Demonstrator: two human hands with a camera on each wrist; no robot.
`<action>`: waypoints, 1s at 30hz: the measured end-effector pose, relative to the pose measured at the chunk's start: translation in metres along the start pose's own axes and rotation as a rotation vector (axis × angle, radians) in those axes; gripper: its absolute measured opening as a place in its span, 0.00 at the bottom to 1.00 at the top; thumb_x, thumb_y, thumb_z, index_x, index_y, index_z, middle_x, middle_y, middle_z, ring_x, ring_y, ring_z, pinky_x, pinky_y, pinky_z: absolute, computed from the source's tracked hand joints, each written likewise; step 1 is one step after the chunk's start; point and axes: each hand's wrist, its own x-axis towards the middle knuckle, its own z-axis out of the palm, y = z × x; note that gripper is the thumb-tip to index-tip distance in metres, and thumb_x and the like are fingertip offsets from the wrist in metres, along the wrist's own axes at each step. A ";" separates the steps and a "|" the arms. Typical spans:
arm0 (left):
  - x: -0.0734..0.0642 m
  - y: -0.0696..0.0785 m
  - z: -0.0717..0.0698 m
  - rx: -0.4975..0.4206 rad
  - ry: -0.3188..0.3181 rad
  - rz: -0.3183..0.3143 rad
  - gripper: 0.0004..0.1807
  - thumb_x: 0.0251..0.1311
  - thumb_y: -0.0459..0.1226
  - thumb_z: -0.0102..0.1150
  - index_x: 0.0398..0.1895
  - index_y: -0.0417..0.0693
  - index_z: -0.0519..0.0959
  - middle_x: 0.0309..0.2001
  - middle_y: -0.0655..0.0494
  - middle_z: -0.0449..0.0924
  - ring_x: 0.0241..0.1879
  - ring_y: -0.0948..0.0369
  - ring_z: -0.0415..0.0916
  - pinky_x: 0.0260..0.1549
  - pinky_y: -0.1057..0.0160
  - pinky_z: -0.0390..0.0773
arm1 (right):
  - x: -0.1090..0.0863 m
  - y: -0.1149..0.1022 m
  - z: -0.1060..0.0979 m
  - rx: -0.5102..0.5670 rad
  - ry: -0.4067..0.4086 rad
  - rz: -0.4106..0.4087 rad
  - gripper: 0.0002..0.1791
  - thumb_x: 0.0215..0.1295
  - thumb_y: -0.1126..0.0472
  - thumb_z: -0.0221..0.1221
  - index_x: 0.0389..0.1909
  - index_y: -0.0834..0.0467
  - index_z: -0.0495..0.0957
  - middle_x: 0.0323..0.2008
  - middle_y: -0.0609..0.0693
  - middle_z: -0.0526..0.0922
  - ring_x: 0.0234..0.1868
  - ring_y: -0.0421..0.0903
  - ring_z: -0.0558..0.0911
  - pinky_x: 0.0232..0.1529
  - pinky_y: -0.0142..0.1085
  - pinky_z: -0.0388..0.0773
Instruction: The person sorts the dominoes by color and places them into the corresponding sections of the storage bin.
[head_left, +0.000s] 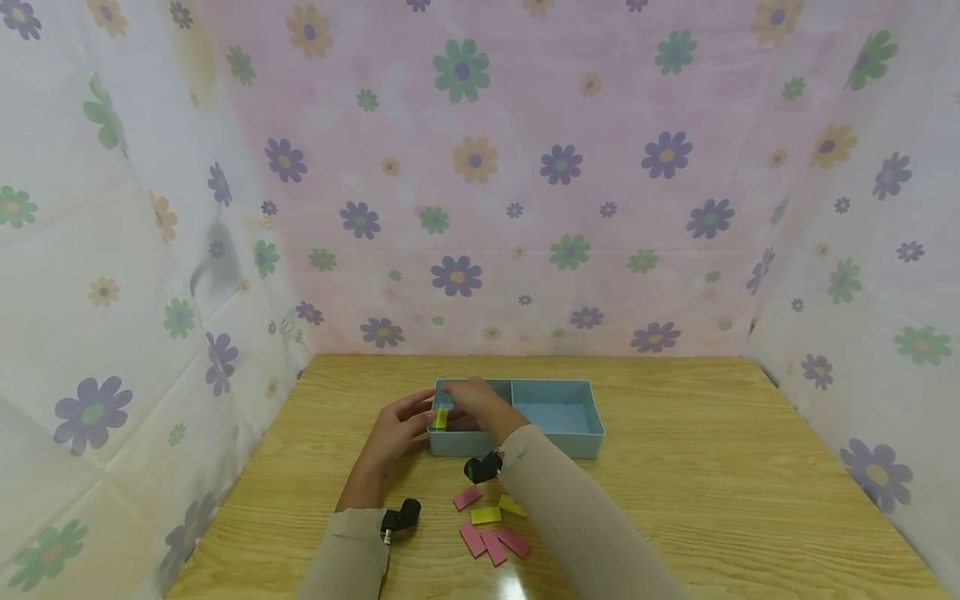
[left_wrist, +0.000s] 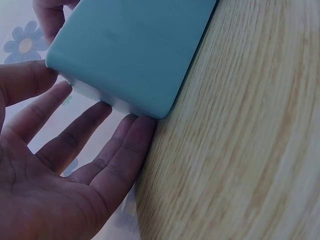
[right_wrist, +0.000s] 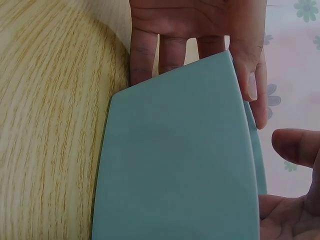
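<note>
A light-blue box (head_left: 517, 444) with two compartments stands on the table. My left hand (head_left: 393, 433) is at its left end; in the left wrist view its extended fingers (left_wrist: 75, 142) touch the end wall and the thumb lies at the rim corner. My right hand (head_left: 476, 400) reaches over the near wall into the left compartment. In the right wrist view its thumb (right_wrist: 297, 145) is raised above the rim, while the wall hides most of its fingers, so I cannot tell whether they hold anything. A yellow block (head_left: 441, 418) shows inside the box's left end, between the hands.
Several flat pink blocks (head_left: 493, 547) and yellow blocks (head_left: 486, 515) lie on the wooden table (head_left: 697, 500) in front of the box, beside the right sleeve. The right compartment (head_left: 553, 414) shows its bare floor. Flower-patterned cloth (head_left: 525, 183) encloses the table's back and sides.
</note>
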 end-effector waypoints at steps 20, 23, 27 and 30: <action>-0.005 0.000 0.003 0.029 0.034 0.003 0.26 0.74 0.36 0.58 0.73 0.53 0.74 0.70 0.42 0.74 0.65 0.41 0.78 0.54 0.46 0.84 | -0.016 0.003 -0.007 -0.392 -0.043 -0.195 0.39 0.72 0.37 0.59 0.69 0.64 0.73 0.61 0.60 0.79 0.49 0.57 0.86 0.51 0.51 0.85; -0.006 0.000 0.004 0.042 0.031 0.026 0.26 0.75 0.36 0.57 0.74 0.51 0.73 0.70 0.40 0.74 0.66 0.40 0.76 0.54 0.45 0.84 | -0.024 0.003 -0.012 -0.431 -0.057 -0.260 0.35 0.73 0.38 0.59 0.67 0.62 0.75 0.59 0.59 0.80 0.48 0.59 0.85 0.48 0.51 0.85; -0.006 0.000 0.005 0.037 0.036 0.018 0.25 0.74 0.36 0.58 0.73 0.54 0.74 0.70 0.41 0.74 0.65 0.41 0.77 0.55 0.44 0.84 | -0.033 0.005 -0.020 -0.465 -0.058 -0.328 0.35 0.72 0.36 0.59 0.66 0.58 0.75 0.62 0.58 0.80 0.51 0.58 0.85 0.47 0.49 0.85; -0.005 -0.001 0.005 0.034 0.045 0.006 0.25 0.73 0.36 0.59 0.72 0.56 0.75 0.70 0.42 0.74 0.64 0.41 0.78 0.55 0.43 0.83 | -0.040 0.008 -0.025 -0.476 -0.052 -0.382 0.36 0.71 0.35 0.59 0.68 0.57 0.75 0.63 0.57 0.80 0.55 0.55 0.84 0.50 0.50 0.85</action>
